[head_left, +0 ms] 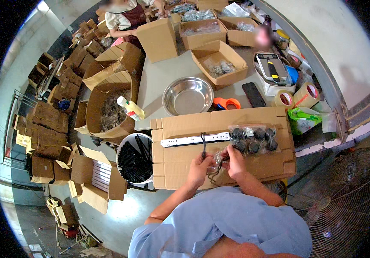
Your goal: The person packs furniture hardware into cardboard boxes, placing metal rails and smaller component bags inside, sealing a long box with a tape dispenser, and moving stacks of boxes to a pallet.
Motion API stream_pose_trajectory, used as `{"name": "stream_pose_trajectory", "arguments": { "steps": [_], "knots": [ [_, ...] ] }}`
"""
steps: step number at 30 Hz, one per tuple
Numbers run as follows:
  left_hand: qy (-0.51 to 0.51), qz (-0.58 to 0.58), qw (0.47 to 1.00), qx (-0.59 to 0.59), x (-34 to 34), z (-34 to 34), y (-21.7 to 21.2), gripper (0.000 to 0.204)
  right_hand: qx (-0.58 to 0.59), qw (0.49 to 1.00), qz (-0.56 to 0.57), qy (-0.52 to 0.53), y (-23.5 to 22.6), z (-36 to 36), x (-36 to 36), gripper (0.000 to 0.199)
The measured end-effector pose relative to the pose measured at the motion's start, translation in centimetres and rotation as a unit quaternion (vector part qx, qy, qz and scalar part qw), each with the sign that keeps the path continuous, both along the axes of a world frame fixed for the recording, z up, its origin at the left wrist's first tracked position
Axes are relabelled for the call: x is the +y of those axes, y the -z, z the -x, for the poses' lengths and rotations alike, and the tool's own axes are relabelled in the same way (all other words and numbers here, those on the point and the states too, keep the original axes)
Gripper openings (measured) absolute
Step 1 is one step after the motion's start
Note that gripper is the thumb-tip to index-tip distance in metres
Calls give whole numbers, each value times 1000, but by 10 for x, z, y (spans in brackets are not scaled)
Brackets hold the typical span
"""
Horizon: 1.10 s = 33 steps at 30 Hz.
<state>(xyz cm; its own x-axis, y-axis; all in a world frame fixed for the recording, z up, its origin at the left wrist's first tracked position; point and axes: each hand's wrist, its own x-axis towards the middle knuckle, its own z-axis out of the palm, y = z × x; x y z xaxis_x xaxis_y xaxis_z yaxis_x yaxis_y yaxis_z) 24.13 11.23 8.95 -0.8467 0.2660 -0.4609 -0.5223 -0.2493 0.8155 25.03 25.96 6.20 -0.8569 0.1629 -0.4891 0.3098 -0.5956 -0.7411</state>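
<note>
Glare brightens the gray floor [129,208] and glints off a stainless-steel bowl [188,96]; fisheye distortion curves the black-rimmed view.

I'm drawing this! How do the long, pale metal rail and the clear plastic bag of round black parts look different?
The pale metal rail is long and thin; the clear plastic bag is shorter and lumpy. The rail's top is pale; the bag's contents are black. Both lie on brown cardboard.

Steel bowl [188,99]: gleams ahead of me, near a black phone [253,95].
Scale [283,72]: bears a yellow-and-black knife [273,71], off to my right.
Fan [323,204]: round, wire-caged, at my right side.
Co-worker [125,15]: maroon apron [136,16] (white sleeves [113,21] showing), across the table [155,84].
</note>
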Motion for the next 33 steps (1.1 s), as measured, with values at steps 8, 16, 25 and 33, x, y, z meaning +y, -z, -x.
{"name": "stream_pose_trajectory", "arguments": {
  "steps": [8,16,25,33],
  "knots": [
    [107,29,991,76,-8,8,-30,27,5,987,136,-84,-34,9,17,34],
    [341,218,893,195,3,0,-24,29,56,987,99,-112,-56,-4,11,27],
    [405,565,527,489,-11,-13,1,100,135,852,-455,-221,-115,36,109,26],
    [506,566,439,480,3,-1,17,98,130,530,-765,-342,-18,45,115,31]
  ]
}}
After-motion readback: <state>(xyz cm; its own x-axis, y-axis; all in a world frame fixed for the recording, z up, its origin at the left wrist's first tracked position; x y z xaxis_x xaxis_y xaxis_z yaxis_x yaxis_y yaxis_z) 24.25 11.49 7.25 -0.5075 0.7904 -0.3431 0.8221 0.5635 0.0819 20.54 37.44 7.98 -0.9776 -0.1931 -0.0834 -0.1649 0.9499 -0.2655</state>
